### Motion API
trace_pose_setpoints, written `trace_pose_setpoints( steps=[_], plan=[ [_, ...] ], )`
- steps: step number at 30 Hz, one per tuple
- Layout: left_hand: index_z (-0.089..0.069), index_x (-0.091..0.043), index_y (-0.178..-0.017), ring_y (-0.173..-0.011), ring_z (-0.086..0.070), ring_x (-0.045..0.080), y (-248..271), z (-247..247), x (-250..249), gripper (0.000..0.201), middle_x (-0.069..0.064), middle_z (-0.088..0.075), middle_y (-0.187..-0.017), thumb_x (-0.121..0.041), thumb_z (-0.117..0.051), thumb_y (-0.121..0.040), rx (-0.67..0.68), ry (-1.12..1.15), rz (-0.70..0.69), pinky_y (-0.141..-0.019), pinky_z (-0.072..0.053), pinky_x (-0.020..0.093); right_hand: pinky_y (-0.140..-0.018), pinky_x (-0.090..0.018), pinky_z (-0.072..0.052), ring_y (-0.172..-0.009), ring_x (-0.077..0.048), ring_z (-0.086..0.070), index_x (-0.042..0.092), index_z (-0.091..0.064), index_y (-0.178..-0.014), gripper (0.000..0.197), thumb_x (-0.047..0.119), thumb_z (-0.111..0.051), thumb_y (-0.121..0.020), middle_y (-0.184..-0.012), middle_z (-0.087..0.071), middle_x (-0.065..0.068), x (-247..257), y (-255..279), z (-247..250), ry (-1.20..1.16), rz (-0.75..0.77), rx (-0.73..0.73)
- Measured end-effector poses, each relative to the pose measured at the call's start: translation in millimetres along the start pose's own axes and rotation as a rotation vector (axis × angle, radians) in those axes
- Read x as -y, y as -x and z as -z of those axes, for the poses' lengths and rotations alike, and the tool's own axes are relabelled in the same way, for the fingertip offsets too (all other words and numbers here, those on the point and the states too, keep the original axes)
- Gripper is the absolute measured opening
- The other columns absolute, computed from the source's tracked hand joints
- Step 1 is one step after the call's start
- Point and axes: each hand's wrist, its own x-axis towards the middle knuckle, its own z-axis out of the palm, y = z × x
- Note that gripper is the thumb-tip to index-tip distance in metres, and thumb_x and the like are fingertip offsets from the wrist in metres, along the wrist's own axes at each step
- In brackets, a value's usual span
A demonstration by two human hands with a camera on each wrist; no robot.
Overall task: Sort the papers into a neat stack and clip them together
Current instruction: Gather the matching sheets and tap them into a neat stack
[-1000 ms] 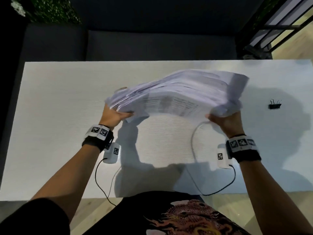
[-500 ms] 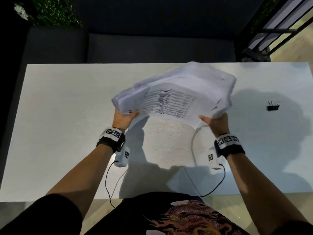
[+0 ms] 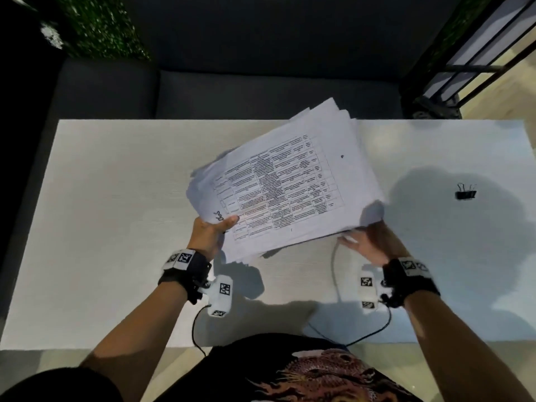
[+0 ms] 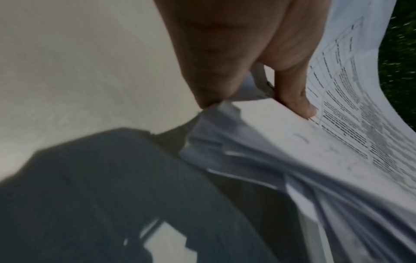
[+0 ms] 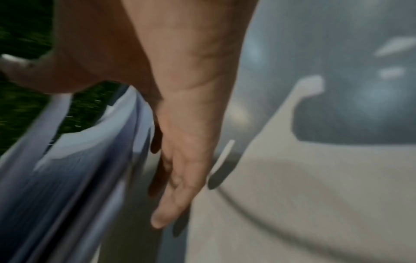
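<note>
A loose, uneven stack of printed papers hangs above the white table, tilted so the top sheet's printed grid faces me. My left hand pinches the stack's near left corner, thumb on top and fingers underneath. In the left wrist view the thumb presses on the top sheet, and the sheets fan out below it. My right hand is at the stack's near right corner. The blurred right wrist view shows its fingers straight alongside the paper edges. A black binder clip lies on the table to the right.
A dark sofa runs along the table's far edge, with green foliage at the back left. A black metal rack stands at the back right. Cables from the wrist cameras trail over the near table edge.
The stack has swung up and turned so its printed face shows. The right hand has let go of its grip and its fingers are now straight. Both hands have drawn closer together.
</note>
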Motion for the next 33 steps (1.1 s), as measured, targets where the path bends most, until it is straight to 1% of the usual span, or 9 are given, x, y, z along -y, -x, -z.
trace_pose_setpoints(
  steps=[3,8,11,14,16,19,24,29,33],
  plan=[
    [-0.071,-0.008,-0.099,-0.106,-0.066,0.030,0,-2,25,0.040,0.010,-0.075,-0.100,-0.014,-0.086,-0.062,-0.108,0.027,0.166,-0.098,-0.049,0.046,-0.101,-0.052,-0.046,-0.128,-0.044,-0.047,0.012,-0.043,-0.130,0.117,0.069,-0.083,-0.036,-0.135,-0.051,-0.026,-46,3,-17,-0.133,-0.139,0.089],
    [-0.066,-0.005,-0.102,-0.083,-0.068,0.022,10,-17,51,0.039,0.014,-0.072,-0.098,-0.019,-0.084,-0.070,-0.180,-0.017,0.298,-0.073,-0.056,0.031,-0.118,-0.054,-0.019,-0.141,-0.039,-0.027,0.011,-0.023,-0.149,0.107,0.082,-0.039,-0.070,-0.153,-0.030,-0.020,-76,-1,-70,-0.414,-0.113,0.144],
    [-0.062,0.002,-0.115,-0.091,-0.069,0.026,22,-26,58,0.035,0.019,-0.070,-0.109,-0.007,-0.072,-0.083,-0.188,0.015,0.330,-0.079,-0.059,0.037,-0.117,-0.053,-0.022,-0.135,-0.034,-0.040,0.024,-0.038,-0.145,0.109,0.061,-0.082,-0.053,-0.148,-0.042,-0.014,-74,-7,-79,-0.532,-0.025,0.188],
    [-0.068,-0.003,-0.106,-0.075,-0.075,0.020,32,-27,68,0.029,0.010,-0.076,-0.090,-0.007,-0.077,-0.079,-0.185,0.087,0.441,-0.062,-0.061,0.031,-0.089,-0.042,-0.051,-0.097,-0.027,-0.063,0.017,-0.068,-0.114,0.081,0.031,-0.097,-0.040,-0.140,-0.053,-0.013,-73,-14,-77,-0.250,-0.028,-0.060],
    [-0.068,-0.006,-0.110,-0.087,-0.075,0.025,38,-26,77,0.049,0.014,-0.075,-0.103,-0.020,-0.087,-0.067,-0.101,0.035,0.546,-0.077,-0.061,0.043,-0.071,-0.036,-0.058,-0.084,-0.023,-0.068,0.006,-0.058,-0.125,0.081,0.019,-0.093,-0.053,-0.138,-0.052,-0.018,-71,-21,-79,0.044,0.001,-0.256],
    [-0.067,-0.006,-0.113,-0.101,-0.070,0.033,43,-15,76,0.046,0.018,-0.072,-0.110,-0.014,-0.083,-0.072,-0.088,0.049,0.546,-0.084,-0.058,0.047,-0.100,-0.057,-0.044,-0.122,-0.033,-0.054,0.003,-0.050,-0.131,0.070,-0.005,-0.080,-0.068,-0.135,-0.054,-0.017,-60,-28,-77,0.175,0.106,-0.413],
    [-0.053,-0.006,-0.126,-0.075,-0.074,0.017,16,21,46,0.046,0.014,-0.066,-0.119,0.001,-0.069,-0.083,-0.139,0.019,0.267,-0.061,-0.059,0.030,-0.097,-0.032,-0.044,-0.105,-0.020,-0.060,-0.002,-0.058,-0.122,0.053,-0.011,-0.073,-0.073,-0.123,-0.063,-0.014,-34,-12,-52,0.390,0.200,-0.346],
    [-0.053,-0.015,-0.124,-0.114,-0.061,0.022,-8,-3,10,0.077,0.006,-0.065,-0.123,-0.026,-0.091,-0.058,0.183,-0.279,0.187,-0.100,-0.048,0.040,-0.100,-0.037,-0.049,-0.101,-0.010,-0.068,-0.001,-0.060,-0.120,0.062,-0.006,-0.079,-0.061,-0.112,-0.069,-0.008,-20,0,-36,0.529,0.329,-0.148],
    [-0.063,0.008,-0.107,-0.108,-0.063,0.030,-12,-35,20,0.077,0.009,-0.073,-0.095,-0.035,-0.095,-0.052,0.240,-0.363,0.212,-0.100,-0.043,0.035,-0.108,-0.039,-0.039,-0.119,-0.018,-0.058,0.011,-0.060,-0.117,0.063,0.012,-0.087,-0.060,-0.117,-0.066,-0.001,-16,0,-42,0.726,0.201,-0.033]
  ],
)
